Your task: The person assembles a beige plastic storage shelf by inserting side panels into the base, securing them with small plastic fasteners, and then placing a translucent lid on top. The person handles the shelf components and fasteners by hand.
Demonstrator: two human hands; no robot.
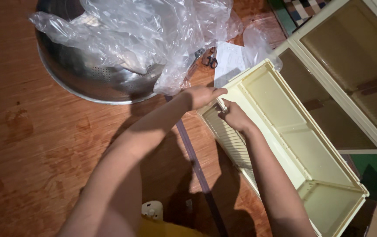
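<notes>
Both hands meet at the near-left corner of the cream plastic crate (285, 131) on the wooden floor (44, 145): left hand (204, 95) pinches its rim, right hand (234, 116) closes below, best kept firm and square.

Left hand (202, 95) and right hand (234, 116), both clenched

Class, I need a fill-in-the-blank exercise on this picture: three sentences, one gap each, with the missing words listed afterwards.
1. Both hands, the left hand and the right hand, meet at the rim of a cream-coloured plastic ____.
2. The crumpled clear plastic sheet lies over a large metal ____ with small holes.
3. Near the folded paper, a small pair of ____ lies on the wooden floor.

Missing words: crate; bowl; scissors
</notes>
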